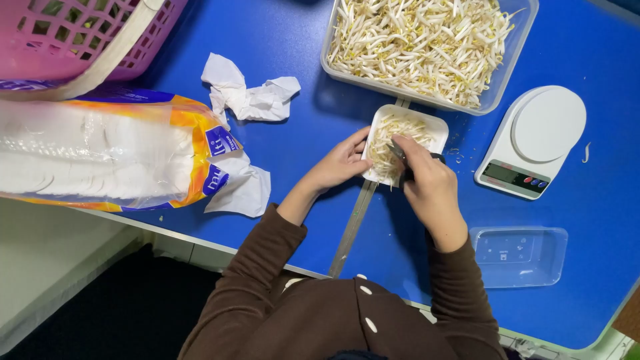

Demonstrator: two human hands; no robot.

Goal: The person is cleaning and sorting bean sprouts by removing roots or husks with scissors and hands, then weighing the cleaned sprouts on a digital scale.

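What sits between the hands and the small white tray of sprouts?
Nothing visible. The left hand already touches the small white tray at its near edge, and the right hand holds dark tongs down in the bean sprouts inside it.

We see a bright, evenly lit scene under cool overhead light. The glossy blue tabletop carries soft, short shadows beneath the crumpled white tissue and along the near wall of the large clear plastic tub of pale bean sprouts. Glare streaks the clear and orange plastic bag of white foam trays. We find focus sharp at centre, with slight softness at the right hand. The floor at lower left lies dim, and straight edges bow a little toward the frame corners.
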